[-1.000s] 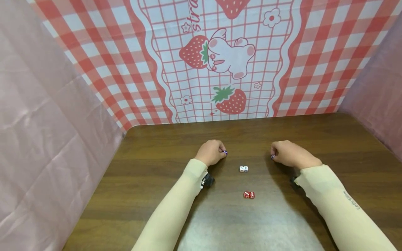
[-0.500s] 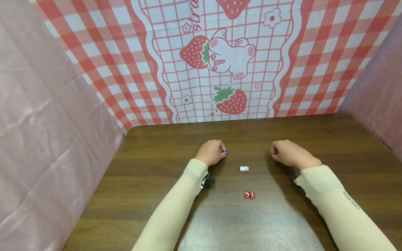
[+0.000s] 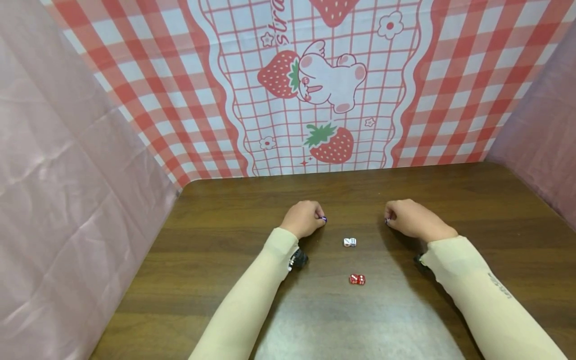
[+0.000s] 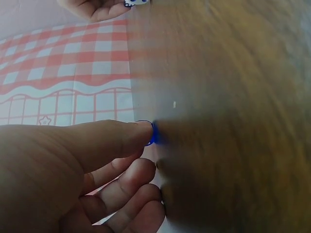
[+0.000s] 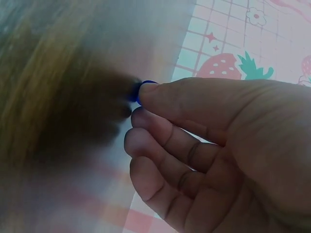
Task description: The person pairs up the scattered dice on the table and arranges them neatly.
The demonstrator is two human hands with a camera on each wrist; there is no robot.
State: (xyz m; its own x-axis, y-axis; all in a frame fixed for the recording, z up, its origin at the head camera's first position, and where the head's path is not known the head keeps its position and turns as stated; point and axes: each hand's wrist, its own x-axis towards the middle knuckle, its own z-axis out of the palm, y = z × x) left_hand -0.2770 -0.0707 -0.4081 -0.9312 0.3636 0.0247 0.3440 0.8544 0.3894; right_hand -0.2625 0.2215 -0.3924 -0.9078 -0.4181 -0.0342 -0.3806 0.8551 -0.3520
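Observation:
My left hand pinches a small blue die between thumb and index finger, low at the tabletop. In the left wrist view the thumb covers most of that die, leaving a blue edge. Across from it, my right hand pinches another blue die; its blue rim shows beside the thumb tip in the right wrist view. Between the hands and slightly nearer me, a pair of white dice sits side by side. Closer still lies a pair of red dice, also side by side.
The brown wooden table runs back to a red-and-white checked cloth with strawberries printed on it. Pink cloth hangs at the left, and more at the right.
My right hand has shifted slightly left with its blue die, toward the left hand. The left hand and the white and red dice stay in place.

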